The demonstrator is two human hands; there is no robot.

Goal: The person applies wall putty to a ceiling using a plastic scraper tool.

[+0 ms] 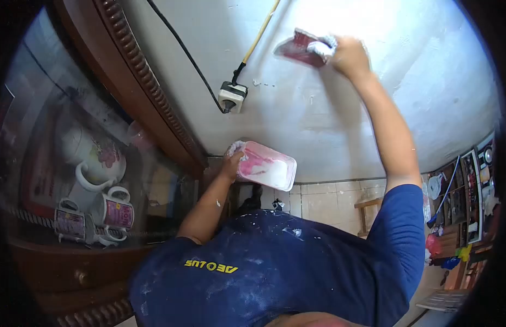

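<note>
My right hand (pixel 351 57) is raised to the white wall (pixel 351 144), its fingers closed around a dark red putty knife (pixel 302 49). The blade is slightly blurred and lies close over the wall, with white stuff around the handle. Lower down, my left hand (pixel 234 163) grips the left end of a pink, oblong tub (pixel 288 180). White putty (pixel 276 173) fills part of it, mostly toward the right end, and pink wall shows at the left. White smears cover the fingers of my left hand.
A socket box (pixel 233 98) with a black plug and cables juts from the wall. At left stands a brown wooden cabinet (pixel 138 76) with mugs (pixel 118 210) behind glass. A wooden stool (pixel 367 210) and cluttered shelves (pixel 471 196) stand at right.
</note>
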